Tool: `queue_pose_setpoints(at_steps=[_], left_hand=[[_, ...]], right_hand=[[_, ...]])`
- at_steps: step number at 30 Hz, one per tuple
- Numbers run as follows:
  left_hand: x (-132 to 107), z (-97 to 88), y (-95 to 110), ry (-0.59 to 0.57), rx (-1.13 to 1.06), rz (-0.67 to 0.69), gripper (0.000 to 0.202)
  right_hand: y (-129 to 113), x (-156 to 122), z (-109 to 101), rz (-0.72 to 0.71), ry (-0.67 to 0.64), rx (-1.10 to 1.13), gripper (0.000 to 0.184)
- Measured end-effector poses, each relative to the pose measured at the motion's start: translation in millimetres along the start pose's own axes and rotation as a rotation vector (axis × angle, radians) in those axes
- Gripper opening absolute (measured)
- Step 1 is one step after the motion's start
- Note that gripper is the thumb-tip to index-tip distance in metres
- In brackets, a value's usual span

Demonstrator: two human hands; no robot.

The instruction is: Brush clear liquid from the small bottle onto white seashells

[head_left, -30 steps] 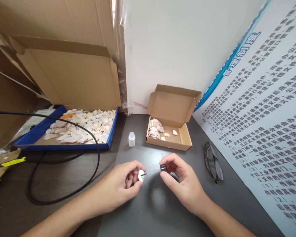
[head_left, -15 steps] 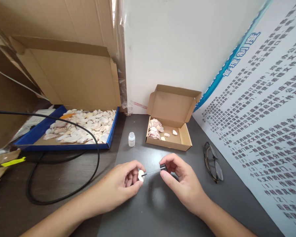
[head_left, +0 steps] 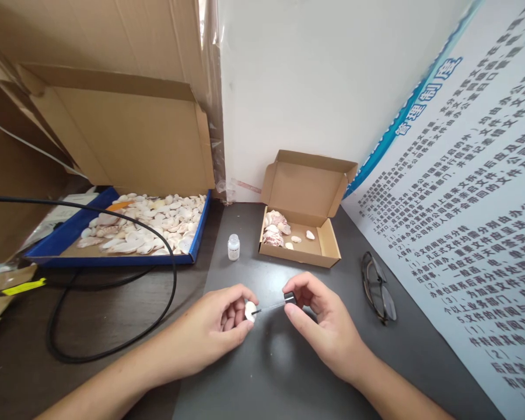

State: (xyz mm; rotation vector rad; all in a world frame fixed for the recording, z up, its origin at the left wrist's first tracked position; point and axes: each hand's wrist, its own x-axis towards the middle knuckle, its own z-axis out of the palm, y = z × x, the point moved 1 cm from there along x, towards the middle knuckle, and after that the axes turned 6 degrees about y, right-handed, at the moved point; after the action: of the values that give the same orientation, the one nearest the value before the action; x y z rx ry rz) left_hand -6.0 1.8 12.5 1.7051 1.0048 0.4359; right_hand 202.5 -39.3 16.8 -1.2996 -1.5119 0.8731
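Note:
My left hand (head_left: 214, 326) is closed around a small white shell (head_left: 249, 311), pinching it between thumb and fingers. My right hand (head_left: 321, 318) pinches the black cap of a thin brush applicator (head_left: 273, 305), whose tip touches the shell. A small clear bottle (head_left: 233, 247) stands uncapped on the grey table (head_left: 289, 373) behind my hands. Just beyond it, a small open cardboard box (head_left: 306, 230) holds a few shells.
A blue tray (head_left: 114, 233) heaped with several pale shells sits at the left under large cardboard boxes (head_left: 126, 128). A black cable (head_left: 166, 280) loops across the left of the table. Folded glasses (head_left: 378, 286) lie at the right beside a leaning printed poster (head_left: 464, 221).
The brush tip shifts very slightly on the shell; both hands stay in place.

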Motion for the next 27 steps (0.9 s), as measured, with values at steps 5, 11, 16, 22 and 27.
queue_pose_setpoints(at_steps=[5, 11, 16, 22, 27], left_hand=[[0.1, -0.5, 1.1, -0.005, 0.011, -0.006, 0.026], [-0.5, -0.4, -0.6, -0.001, 0.024, 0.001, 0.024], [-1.8, 0.1, -2.1, 0.003, 0.069, 0.029, 0.022], [-1.0, 0.5, -3.3, 0.01, 0.093, 0.039, 0.021], [-1.5, 1.1, -2.9, 0.008, 0.105, 0.036, 0.02]], right_hand=[[-1.5, -1.7, -0.1, -0.011, -0.015, -0.011, 0.01], [-1.4, -2.3, 0.4, -0.027, -0.006, -0.005, 0.011], [-0.9, -4.2, 1.4, -0.044, -0.022, -0.036, 0.012], [-1.9, -4.5, 0.9, -0.054, -0.036, -0.027, 0.013], [-2.5, -4.4, 0.9, -0.075, -0.031, -0.043, 0.012]])
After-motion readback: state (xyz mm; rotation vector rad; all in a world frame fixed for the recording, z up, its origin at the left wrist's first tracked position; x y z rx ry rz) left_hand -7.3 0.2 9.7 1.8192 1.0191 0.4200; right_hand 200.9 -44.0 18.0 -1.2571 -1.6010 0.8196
